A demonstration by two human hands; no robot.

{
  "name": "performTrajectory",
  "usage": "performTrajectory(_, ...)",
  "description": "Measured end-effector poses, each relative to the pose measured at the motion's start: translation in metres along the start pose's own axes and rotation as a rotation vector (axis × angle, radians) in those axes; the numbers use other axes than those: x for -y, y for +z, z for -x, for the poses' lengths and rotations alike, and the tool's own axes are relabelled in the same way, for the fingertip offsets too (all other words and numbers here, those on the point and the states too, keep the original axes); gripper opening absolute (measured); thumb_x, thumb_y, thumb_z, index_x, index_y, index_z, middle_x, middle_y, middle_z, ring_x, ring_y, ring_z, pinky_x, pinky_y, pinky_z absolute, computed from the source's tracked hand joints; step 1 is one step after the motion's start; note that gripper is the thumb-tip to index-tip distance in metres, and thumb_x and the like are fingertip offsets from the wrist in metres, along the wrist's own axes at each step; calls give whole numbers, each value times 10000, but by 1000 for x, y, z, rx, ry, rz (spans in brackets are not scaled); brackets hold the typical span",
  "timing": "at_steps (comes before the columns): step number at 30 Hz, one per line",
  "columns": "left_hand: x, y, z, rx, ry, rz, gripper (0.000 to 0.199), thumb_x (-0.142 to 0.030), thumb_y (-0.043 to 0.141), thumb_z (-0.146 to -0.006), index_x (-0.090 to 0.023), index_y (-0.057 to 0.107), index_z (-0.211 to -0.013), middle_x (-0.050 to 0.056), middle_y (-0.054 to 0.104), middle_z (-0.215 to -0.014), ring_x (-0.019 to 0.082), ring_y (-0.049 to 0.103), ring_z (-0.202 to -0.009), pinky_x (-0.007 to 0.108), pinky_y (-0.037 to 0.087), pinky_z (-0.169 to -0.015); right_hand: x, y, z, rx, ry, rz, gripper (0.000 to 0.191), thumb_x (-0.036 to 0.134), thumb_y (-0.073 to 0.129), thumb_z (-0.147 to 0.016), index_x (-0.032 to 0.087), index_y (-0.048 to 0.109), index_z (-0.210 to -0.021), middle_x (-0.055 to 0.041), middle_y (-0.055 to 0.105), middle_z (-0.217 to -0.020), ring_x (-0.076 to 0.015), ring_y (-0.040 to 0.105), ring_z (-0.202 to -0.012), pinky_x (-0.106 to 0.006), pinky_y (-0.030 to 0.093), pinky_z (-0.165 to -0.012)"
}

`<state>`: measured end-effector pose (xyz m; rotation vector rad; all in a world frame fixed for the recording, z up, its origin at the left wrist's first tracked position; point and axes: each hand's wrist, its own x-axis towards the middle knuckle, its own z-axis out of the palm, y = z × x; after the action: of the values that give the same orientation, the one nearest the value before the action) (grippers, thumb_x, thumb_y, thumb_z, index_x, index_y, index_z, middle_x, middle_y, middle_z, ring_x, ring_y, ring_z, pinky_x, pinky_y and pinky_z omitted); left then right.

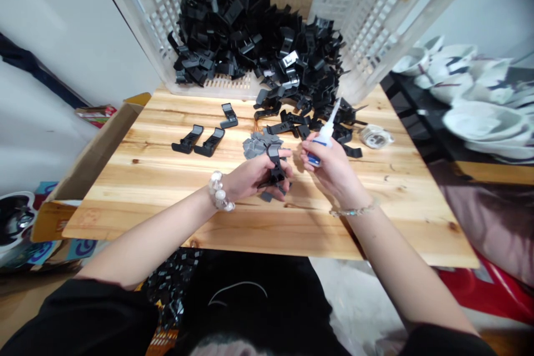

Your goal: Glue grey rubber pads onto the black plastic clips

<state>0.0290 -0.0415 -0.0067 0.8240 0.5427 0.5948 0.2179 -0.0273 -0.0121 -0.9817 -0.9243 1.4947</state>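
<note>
Your left grip (254, 178) is pressed closed around a black plastic clip (275, 171), holding it just above the pine tabletop (137, 200). Your right grip (334, 169) pinches a small squeeze bottle (322, 142) with a blue label, its white nozzle angled up and away from you (the label is too small to read). The 2 grips sit just beside each other, almost touching.

Just beyond your left grip lies a pile of small grey pads (256, 146). Farther out to the left of that grip, 3 loose black clips (187, 139) rest on the wood, and a cardboard box (95, 156) stands past the tabletop's edge. Just beyond your right grip, more black clips (292, 122) spill across the wood, and a small clear round item (376, 136) lies out to its right. Well ahead of both grips, a white perforated crate (367, 28) holds a large heap of black clips (258, 39). White bowls (471, 100) are stacked well to the right of your right grip.
</note>
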Motion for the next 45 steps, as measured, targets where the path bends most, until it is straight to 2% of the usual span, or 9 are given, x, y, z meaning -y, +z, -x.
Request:
performTrajectory(3, 2, 5, 0, -75, 44, -167, 143, -249, 511, -877, -145, 543, -970, 60, 570, -950, 149, 615, -777, 373, 589, -750, 1, 4, 3, 61, -5, 69, 252, 191, 744, -716, 205, 530, -848, 46, 532, -592, -95, 489, -528, -197, 324, -423)
performTrajectory(8, 2, 5, 1, -189, -9, -579, 157, -246, 520, -903, -143, 598, -992, 76, 624, -949, 144, 642, -781, 298, 590, -680, -2, 5, 6, 118, -78, 196, 310, 213, 788, -670, 189, 587, -905, -14, 652, -893, -91, 542, -618, -218, 408, -485)
performTrajectory(10, 0, 1, 0, -246, 5, -690, 162, -238, 541, -892, -153, 640, -989, 73, 652, -947, 142, 648, -781, 268, 581, -656, -2, 5, 7, 143, -83, 246, 304, 216, 782, -677, 189, 596, -916, -13, 645, -912, -93, 545, -626, -223, 406, -488)
performTrajectory(16, -8, -7, -1, -378, 173, -411, 211, -155, 667, -797, -146, 622, -1003, 43, 667, -907, 130, 671, -735, 276, 584, -682, 2, 7, 7, 47, -135, 291, 200, 188, 716, -710, 189, 554, -827, 43, 560, -622, -87, 498, -514, -232, 390, -478)
performTrajectory(22, -10, -9, -5, -459, 371, -234, 214, -280, 712, -804, -141, 596, -919, -7, 601, -748, 66, 562, -615, 179, 478, -588, -3, 8, 5, 98, 17, 333, 265, 156, 713, -658, 204, 540, -853, 56, 566, -571, -110, 522, -493, -233, 407, -451)
performTrajectory(26, -5, -9, -9, -469, 389, -192, 213, -327, 682, -836, -149, 565, -843, -15, 581, -705, 67, 540, -599, 192, 461, -599, -12, 13, 6, 170, 78, 323, 201, 211, 696, -702, 211, 532, -818, 33, 605, -568, -128, 546, -505, -243, 411, -456)
performTrajectory(33, 13, -9, -11, -541, 256, -538, 207, -255, 572, -904, -175, 511, -723, -10, 594, -613, 125, 571, -592, 260, 456, -591, -15, 18, 12, 156, 64, 389, 169, 255, 689, -749, 203, 539, -809, 36, 593, -610, -110, 541, -550, -225, 394, -481)
performTrajectory(40, 12, -4, -10, -433, 302, -488, 151, -272, 585, -901, -175, 521, -996, -11, 605, -682, 131, 582, -571, 257, 453, -532, -12, 21, 14, 282, 16, 371, 163, 243, 706, -754, 201, 568, -828, 30, 604, -660, -107, 532, -560, -251, 421, -510)
performTrajectory(45, 10, 0, -9, -424, 295, -458, 140, -262, 580, -905, -184, 492, -980, -15, 590, -690, 120, 567, -530, 245, 435, -479, -13, 24, 16, 319, -15, 403, 171, 227, 718, -748, 214, 567, -826, 34, 600, -658, -127, 557, -579, -284, 462, -551)
